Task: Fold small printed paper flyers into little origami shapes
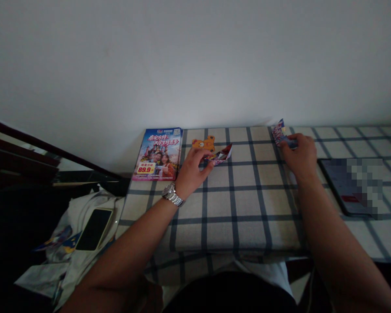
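Note:
My left hand (193,170), with a metal watch (173,194) at the wrist, pinches one end of a folded paper boat (224,155). This boat lies low over the checked tablecloth (247,191), beside an orange bear-shaped picture (203,143). Farther right, my right hand (299,157) has its thumb and fingers closed on a second folded paper boat (278,133) near the wall. Its pointed end stands up beyond my fingers, which cover its other end. Both boats are made from colourful printed paper.
A stack of printed flyers (158,154) lies at the table's left end. On the right rests a dark tablet (343,187), partly pixelated. A phone (94,229) lies on white bags (81,211) below the left edge. The white wall (195,65) borders the table's back.

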Motion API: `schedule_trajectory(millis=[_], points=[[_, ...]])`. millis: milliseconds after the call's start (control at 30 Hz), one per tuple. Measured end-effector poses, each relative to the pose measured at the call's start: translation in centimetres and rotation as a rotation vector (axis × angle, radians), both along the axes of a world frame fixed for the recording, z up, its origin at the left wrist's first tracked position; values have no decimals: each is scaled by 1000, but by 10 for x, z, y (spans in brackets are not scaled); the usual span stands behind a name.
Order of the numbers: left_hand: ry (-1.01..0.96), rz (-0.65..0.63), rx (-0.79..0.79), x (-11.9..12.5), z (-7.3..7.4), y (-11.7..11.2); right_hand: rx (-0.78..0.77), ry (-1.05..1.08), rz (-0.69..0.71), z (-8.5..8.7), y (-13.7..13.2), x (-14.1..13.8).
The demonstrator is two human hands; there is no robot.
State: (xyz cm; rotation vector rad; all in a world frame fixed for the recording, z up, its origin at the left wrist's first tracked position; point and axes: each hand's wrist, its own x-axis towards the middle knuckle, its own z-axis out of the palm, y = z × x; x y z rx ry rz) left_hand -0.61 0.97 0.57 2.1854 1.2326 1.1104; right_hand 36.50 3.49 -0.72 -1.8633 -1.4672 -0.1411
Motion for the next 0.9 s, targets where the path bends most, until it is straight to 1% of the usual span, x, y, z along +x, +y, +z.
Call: schedule_trajectory(millis=[133, 333, 367, 467, 600, 700, 833, 900], points=[[20, 5, 7, 1, -2, 1, 31, -8, 45, 3, 1, -3], [20, 1, 12, 0, -6, 4, 79, 106, 285, 10, -2, -16], [9, 9, 11, 0, -6, 4, 83, 117, 308, 11, -3, -18], [-42, 57, 26, -2, -5, 5, 79, 133, 366, 13, -6, -25], [-185, 96, 38, -6, -4, 6, 67, 138, 484, 14, -10, -34], [-275, 115, 37, -7, -2, 8, 42, 126, 599, 14, -12, -46], [-316, 119, 27, -8, -1, 9, -14, 98, 730, 15, -18, -65], [-330, 122, 31, -7, 0, 8, -50, 113, 832, 16, -22, -74]])
